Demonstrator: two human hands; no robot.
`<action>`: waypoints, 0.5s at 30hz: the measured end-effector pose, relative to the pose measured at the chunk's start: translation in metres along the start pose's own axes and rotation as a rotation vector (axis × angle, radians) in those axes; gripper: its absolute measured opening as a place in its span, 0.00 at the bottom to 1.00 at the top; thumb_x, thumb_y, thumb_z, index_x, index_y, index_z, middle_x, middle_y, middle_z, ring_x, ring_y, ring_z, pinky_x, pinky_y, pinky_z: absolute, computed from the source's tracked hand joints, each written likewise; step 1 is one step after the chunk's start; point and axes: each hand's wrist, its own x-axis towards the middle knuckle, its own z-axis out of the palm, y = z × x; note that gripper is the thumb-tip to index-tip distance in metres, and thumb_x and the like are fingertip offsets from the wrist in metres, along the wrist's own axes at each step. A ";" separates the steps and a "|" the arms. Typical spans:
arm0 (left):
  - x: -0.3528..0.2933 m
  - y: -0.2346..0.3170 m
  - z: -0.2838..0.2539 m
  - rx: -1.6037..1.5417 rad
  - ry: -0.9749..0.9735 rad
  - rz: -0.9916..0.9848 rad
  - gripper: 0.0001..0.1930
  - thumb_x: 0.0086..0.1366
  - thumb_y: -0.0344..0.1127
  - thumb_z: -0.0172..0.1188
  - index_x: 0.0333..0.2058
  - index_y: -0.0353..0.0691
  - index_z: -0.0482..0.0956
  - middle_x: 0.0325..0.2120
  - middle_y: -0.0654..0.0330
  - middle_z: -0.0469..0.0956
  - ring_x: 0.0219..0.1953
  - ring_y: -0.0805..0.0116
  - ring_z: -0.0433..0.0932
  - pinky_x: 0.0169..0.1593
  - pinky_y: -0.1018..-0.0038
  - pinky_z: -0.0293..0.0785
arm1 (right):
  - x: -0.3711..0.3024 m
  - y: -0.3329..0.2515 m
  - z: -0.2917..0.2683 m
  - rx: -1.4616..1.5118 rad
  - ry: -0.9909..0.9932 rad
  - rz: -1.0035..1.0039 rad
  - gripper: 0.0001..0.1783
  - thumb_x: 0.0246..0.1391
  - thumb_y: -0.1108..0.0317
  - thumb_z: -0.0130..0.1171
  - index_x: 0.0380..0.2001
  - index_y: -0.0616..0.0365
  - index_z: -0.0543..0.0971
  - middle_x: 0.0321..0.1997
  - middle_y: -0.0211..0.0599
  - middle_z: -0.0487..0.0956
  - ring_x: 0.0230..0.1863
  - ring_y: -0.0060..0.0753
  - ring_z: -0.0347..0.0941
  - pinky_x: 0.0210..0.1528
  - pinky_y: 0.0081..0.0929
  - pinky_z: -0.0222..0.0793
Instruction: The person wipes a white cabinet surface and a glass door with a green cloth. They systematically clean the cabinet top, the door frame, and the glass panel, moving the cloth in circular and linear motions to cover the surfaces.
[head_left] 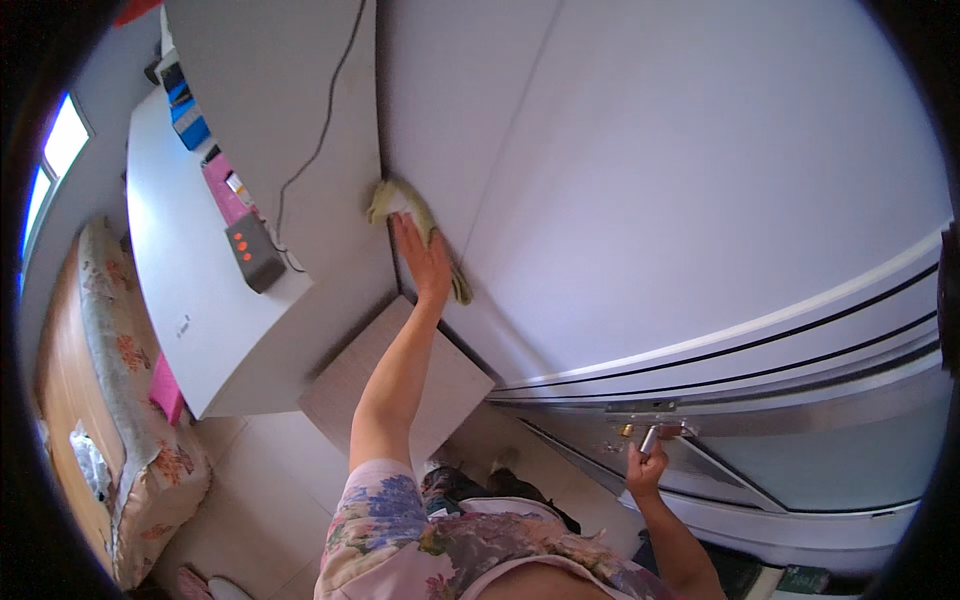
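White wall panel (680, 190) fills the background. One yellow-green cloth (424, 207) lies against the panel's left edge. The left hand (425, 262) presses it there, fingers extended, not clenched. Wiping appears under way; finished and remaining areas cannot be told apart. Below the panel, the right hand (648, 467) has its fingers closed around one metal handle (650, 440). Beside the panel's lower left corner stands one pale box (445, 385); farther left, one grey device (255, 254) shows lit red dots.

One cloth (419, 202), one handle (649, 439)
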 end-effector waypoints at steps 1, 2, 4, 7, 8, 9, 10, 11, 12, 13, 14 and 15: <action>-0.009 -0.012 0.006 -0.028 -0.001 -0.130 0.29 0.61 0.36 0.44 0.58 0.29 0.50 0.60 0.43 0.44 0.62 0.49 0.43 0.63 0.62 0.38 | -0.001 0.003 -0.001 -0.005 -0.014 -0.013 0.08 0.46 0.68 0.54 0.26 0.61 0.70 0.13 0.28 0.63 0.14 0.21 0.56 0.18 0.23 0.52; -0.014 -0.027 0.014 -0.064 0.026 -0.150 0.29 0.61 0.36 0.44 0.58 0.29 0.49 0.60 0.43 0.44 0.62 0.49 0.43 0.63 0.63 0.38 | 0.000 -0.006 0.001 0.056 0.008 0.079 0.07 0.47 0.69 0.54 0.26 0.61 0.70 0.13 0.27 0.63 0.14 0.19 0.56 0.17 0.22 0.51; -0.022 -0.059 0.019 -0.131 0.074 -0.185 0.29 0.62 0.36 0.42 0.58 0.29 0.48 0.60 0.43 0.45 0.62 0.50 0.44 0.63 0.64 0.38 | -0.003 0.002 -0.003 -0.010 -0.030 0.027 0.13 0.43 0.70 0.56 0.33 0.66 0.70 0.12 0.33 0.64 0.12 0.29 0.60 0.16 0.25 0.54; -0.027 -0.098 0.027 -0.339 0.043 -0.470 0.29 0.62 0.37 0.42 0.58 0.30 0.48 0.59 0.44 0.48 0.61 0.50 0.47 0.62 0.65 0.42 | -0.001 -0.001 -0.005 -0.033 -0.054 0.034 0.12 0.41 0.70 0.58 0.31 0.64 0.71 0.12 0.36 0.65 0.12 0.34 0.64 0.16 0.28 0.56; -0.034 -0.111 0.030 -0.467 0.020 -0.602 0.28 0.63 0.39 0.40 0.59 0.32 0.48 0.59 0.46 0.49 0.60 0.52 0.50 0.61 0.66 0.46 | -0.002 0.001 -0.004 -0.023 -0.061 0.026 0.11 0.41 0.71 0.58 0.30 0.63 0.71 0.12 0.36 0.65 0.12 0.34 0.64 0.16 0.28 0.56; -0.041 -0.119 0.033 -0.589 0.004 -0.741 0.28 0.64 0.40 0.39 0.59 0.34 0.47 0.58 0.49 0.51 0.59 0.54 0.53 0.60 0.66 0.49 | -0.003 0.003 -0.004 -0.012 -0.061 0.019 0.10 0.41 0.71 0.58 0.28 0.62 0.70 0.12 0.36 0.65 0.12 0.35 0.64 0.16 0.28 0.56; -0.054 -0.126 0.034 -0.744 -0.040 -0.849 0.28 0.64 0.41 0.38 0.59 0.36 0.47 0.58 0.50 0.52 0.58 0.55 0.54 0.59 0.67 0.51 | -0.006 0.006 -0.004 -0.014 -0.049 0.030 0.08 0.41 0.72 0.58 0.24 0.59 0.69 0.12 0.37 0.63 0.11 0.37 0.62 0.16 0.29 0.56; -0.069 -0.130 0.036 -0.898 -0.087 -0.959 0.27 0.65 0.43 0.37 0.60 0.37 0.47 0.58 0.51 0.53 0.57 0.56 0.55 0.58 0.67 0.53 | -0.006 0.002 -0.004 -0.020 -0.029 0.046 0.08 0.40 0.72 0.58 0.24 0.60 0.69 0.12 0.37 0.63 0.11 0.37 0.62 0.16 0.29 0.56; -0.087 -0.144 0.037 -0.953 -0.116 -0.939 0.27 0.65 0.44 0.37 0.59 0.38 0.47 0.57 0.52 0.54 0.57 0.56 0.56 0.58 0.67 0.54 | 0.000 -0.007 -0.002 -0.019 -0.018 0.045 0.08 0.40 0.72 0.58 0.23 0.60 0.68 0.12 0.37 0.62 0.11 0.38 0.61 0.16 0.29 0.55; -0.107 -0.163 0.037 -1.010 -0.135 -0.911 0.27 0.66 0.45 0.36 0.59 0.39 0.47 0.57 0.53 0.55 0.56 0.57 0.57 0.57 0.67 0.55 | 0.006 -0.013 -0.001 -0.013 -0.012 0.034 0.08 0.40 0.72 0.58 0.22 0.60 0.68 0.11 0.38 0.62 0.10 0.38 0.61 0.16 0.29 0.55; -0.125 -0.173 0.037 -1.064 -0.167 -0.887 0.27 0.66 0.46 0.36 0.59 0.40 0.48 0.56 0.54 0.56 0.55 0.57 0.58 0.57 0.67 0.56 | 0.005 -0.003 0.002 -0.063 0.001 -0.063 0.10 0.40 0.73 0.58 0.19 0.60 0.65 0.11 0.38 0.60 0.10 0.40 0.60 0.16 0.30 0.55; -0.143 -0.162 0.042 -0.998 -0.130 -1.002 0.27 0.66 0.47 0.36 0.59 0.40 0.48 0.55 0.54 0.58 0.54 0.57 0.60 0.56 0.66 0.58 | 0.004 -0.004 0.001 -0.059 -0.006 -0.052 0.11 0.40 0.73 0.58 0.18 0.60 0.65 0.10 0.38 0.60 0.10 0.40 0.60 0.16 0.31 0.55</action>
